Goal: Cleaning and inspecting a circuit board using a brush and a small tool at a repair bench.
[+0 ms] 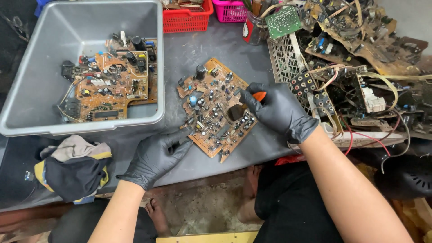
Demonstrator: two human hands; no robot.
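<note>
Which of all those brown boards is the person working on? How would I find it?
Start at the big grey tub on the left of the dark table. Just right of it, one brown circuit board lies flat and alone, between two black-gloved hands: left hand at its lower edge, right hand on it. The other boards sit in the tub or in the heap.

Even, soft overhead light; faint shadows under hands; sharp centre, slight wide-angle bowing at edges; no glare.
</note>
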